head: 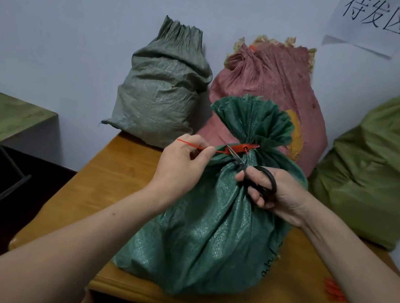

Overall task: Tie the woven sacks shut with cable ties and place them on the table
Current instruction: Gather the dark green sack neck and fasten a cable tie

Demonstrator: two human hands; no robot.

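Now we trim the cable tie (242,147).
Left hand (181,166) pinches tail (187,143) taut, right hand (283,197) grips scissors (273,181); cut past pinch, at lock.

Open over bare table (110,189) left of dark green sack (208,230); blocked behind by grey sack (158,93) and pink sack (281,85), rightward by olive sack (378,165).

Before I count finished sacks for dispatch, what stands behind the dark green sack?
A grey sack and a pink sack stand behind it by the wall. The dark green sack hides the pink one's lower front.
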